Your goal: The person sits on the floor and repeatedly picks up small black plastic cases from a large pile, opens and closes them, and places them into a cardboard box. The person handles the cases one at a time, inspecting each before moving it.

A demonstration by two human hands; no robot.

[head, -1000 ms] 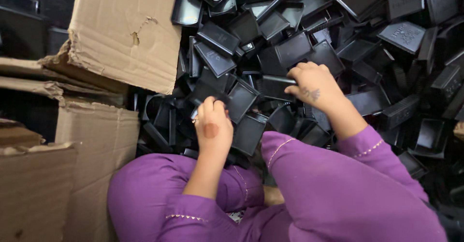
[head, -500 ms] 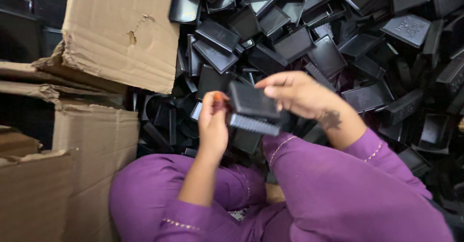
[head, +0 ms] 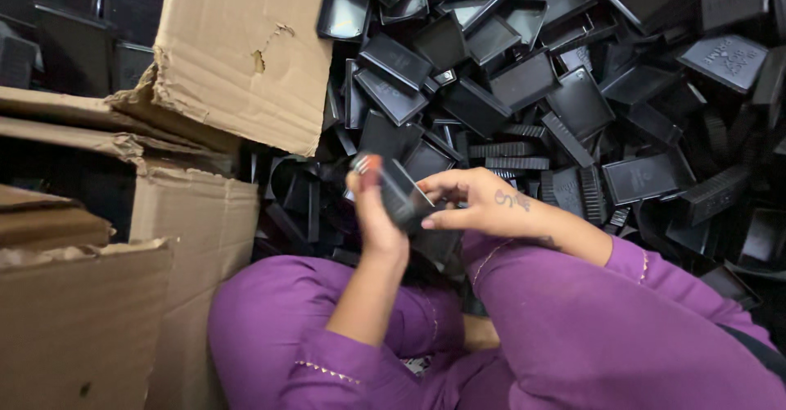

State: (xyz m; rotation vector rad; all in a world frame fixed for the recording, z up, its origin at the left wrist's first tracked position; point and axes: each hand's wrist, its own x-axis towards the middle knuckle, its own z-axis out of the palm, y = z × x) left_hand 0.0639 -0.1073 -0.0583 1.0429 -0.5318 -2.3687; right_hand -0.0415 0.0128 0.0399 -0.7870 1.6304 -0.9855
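Raised since before, both hands (head: 426,209) pinch a black tray (head: 403,190) beside the cardboard box (head: 196,213).

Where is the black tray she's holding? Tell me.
In the head view, the black tray sits centre frame, gripped between the left hand and right hand, above the purple-clad knees, before the pile of black trays.

We see cardboard boxes (head: 196,205) at left, tray heap (head: 573,90) right and beyond; our left hand (head: 378,217) and right hand (head: 479,205) share tray (head: 403,193) before heap.
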